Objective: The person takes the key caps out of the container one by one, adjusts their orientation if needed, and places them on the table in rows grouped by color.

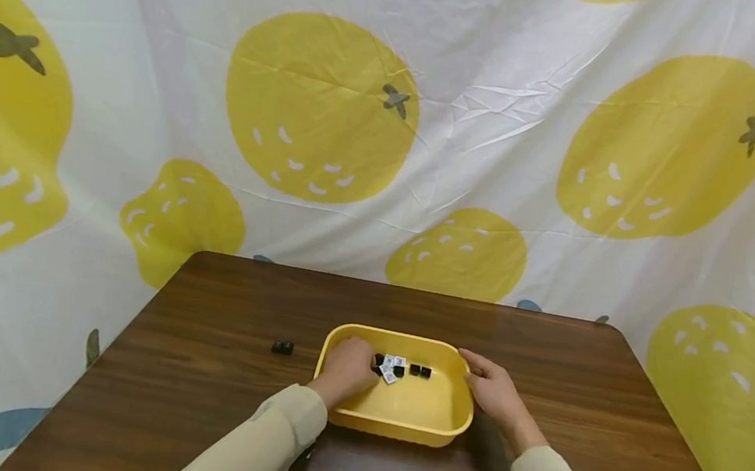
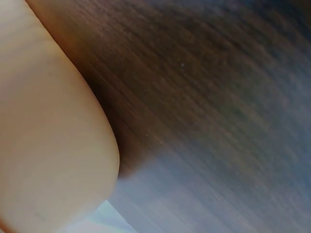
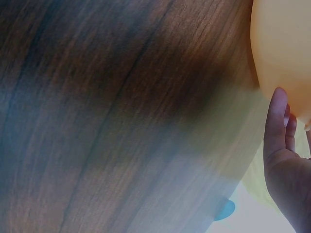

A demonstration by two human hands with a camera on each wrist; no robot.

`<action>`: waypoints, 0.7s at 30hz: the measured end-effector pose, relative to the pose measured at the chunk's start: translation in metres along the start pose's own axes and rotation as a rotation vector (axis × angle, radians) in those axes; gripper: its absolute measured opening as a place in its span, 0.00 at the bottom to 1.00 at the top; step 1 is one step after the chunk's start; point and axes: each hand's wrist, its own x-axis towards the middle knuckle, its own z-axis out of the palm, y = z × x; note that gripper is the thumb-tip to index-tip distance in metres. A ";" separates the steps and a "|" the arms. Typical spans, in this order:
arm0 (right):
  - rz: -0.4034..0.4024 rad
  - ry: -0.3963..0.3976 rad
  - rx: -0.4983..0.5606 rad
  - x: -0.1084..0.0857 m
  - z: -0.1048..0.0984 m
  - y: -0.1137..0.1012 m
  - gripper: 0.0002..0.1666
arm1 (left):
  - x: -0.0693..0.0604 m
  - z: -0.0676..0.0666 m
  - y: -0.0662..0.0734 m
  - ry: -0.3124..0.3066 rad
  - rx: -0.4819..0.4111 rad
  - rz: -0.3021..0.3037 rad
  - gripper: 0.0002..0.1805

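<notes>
In the head view, a yellow tray (image 1: 396,430) stands on the table with small black pieces (image 1: 420,371) and white printed tags (image 1: 389,374) inside. The left hand (image 1: 349,367) reaches into its left part, fingers bent downward beside the tags and black pieces; its fingertips are partly hidden, so a hold cannot be made out. The right hand (image 1: 497,396) holds the tray's right end at the rim. In the right wrist view, fingers of the right hand (image 3: 286,170) touch the tray's outer wall (image 3: 284,53). The left wrist view shows only the tray's wall (image 2: 53,126) and table.
Two small black pieces (image 1: 282,347) lie side by side on the brown wooden table (image 1: 235,304), left of the tray. A white cloth (image 1: 473,145) with a yellow fruit print hangs behind the table and along its sides.
</notes>
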 end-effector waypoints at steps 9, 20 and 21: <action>0.001 -0.002 -0.005 0.001 0.000 0.000 0.28 | 0.003 -0.004 -0.003 0.002 -0.144 0.005 0.07; 0.004 0.002 -0.012 0.001 0.001 0.002 0.28 | 0.009 -0.015 -0.004 -0.028 -0.514 -0.027 0.10; 0.003 0.001 -0.012 0.001 0.001 0.002 0.28 | 0.009 -0.015 -0.004 -0.024 -0.535 -0.030 0.10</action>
